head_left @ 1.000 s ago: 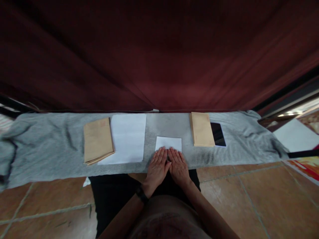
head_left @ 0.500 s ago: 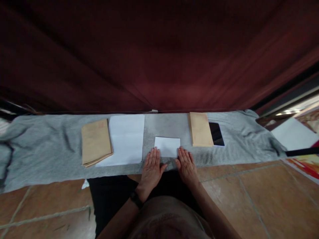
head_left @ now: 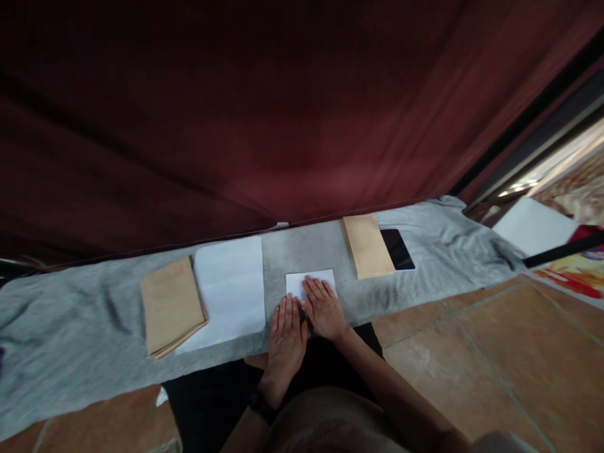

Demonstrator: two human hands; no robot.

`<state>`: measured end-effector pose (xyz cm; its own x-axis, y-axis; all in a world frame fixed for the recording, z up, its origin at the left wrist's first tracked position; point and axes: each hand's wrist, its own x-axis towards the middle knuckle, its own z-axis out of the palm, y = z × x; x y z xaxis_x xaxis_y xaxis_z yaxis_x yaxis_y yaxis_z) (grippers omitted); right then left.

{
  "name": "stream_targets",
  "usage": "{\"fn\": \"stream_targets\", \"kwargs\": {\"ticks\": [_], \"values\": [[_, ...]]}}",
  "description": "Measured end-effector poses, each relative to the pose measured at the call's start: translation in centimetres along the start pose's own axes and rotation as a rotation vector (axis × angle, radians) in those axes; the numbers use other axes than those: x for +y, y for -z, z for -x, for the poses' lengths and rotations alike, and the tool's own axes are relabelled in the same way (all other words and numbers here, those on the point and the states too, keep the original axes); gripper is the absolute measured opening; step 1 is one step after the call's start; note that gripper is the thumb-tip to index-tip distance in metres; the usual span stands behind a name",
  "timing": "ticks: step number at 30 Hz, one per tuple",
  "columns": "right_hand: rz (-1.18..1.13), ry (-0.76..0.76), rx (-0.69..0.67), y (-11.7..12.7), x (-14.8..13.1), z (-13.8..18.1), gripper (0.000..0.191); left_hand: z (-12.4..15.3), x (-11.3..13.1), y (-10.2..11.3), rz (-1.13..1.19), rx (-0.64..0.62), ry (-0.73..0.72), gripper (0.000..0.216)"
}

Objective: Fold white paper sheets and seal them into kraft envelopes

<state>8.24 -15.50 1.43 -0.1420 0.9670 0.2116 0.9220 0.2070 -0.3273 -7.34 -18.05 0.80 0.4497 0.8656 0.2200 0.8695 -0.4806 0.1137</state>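
A small folded white paper (head_left: 295,283) lies in front of me on a grey cloth (head_left: 302,245). My right hand (head_left: 325,311) rests flat across the paper and covers much of its right and lower part, fingers stretched out. At the paper's lower left corner lies my left hand (head_left: 287,336), also flat with its fingers out and a dark band on the wrist. Neither hand is wrapped round anything. To the left are white sheets (head_left: 231,289), partly under a stack of brown envelopes (head_left: 172,305).
On the right, more brown envelopes (head_left: 369,246) overlap a dark-screened phone or tablet (head_left: 399,250). A dark red curtain (head_left: 283,126) hangs behind the cloth-covered surface. Tiled floor (head_left: 448,352) lies below. At far right are a white panel (head_left: 535,225) and a colourful printed sheet (head_left: 576,277).
My right hand has moved left from the paper's right corner onto the paper. My left hand stays near its lower left corner. The view has tilted.
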Motion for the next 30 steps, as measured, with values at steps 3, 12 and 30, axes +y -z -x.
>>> {"fn": "stream_targets", "kwargs": {"ticks": [3, 12, 30], "values": [[0.019, -0.015, 0.006, -0.3, 0.6, 0.3, 0.05, -1.0, 0.1, 0.4, 0.055, 0.045, 0.003, 0.056], [0.119, -0.007, -0.064, -0.4, 1.0, 0.5, 0.062, -6.2, 0.5, -1.7, 0.195, -0.055, -0.043, 0.058], [0.167, -0.192, 0.111, -0.7, 3.9, 1.4, 0.054, -6.3, 0.3, -1.9, 0.106, -0.019, 0.101, 0.061]]}}
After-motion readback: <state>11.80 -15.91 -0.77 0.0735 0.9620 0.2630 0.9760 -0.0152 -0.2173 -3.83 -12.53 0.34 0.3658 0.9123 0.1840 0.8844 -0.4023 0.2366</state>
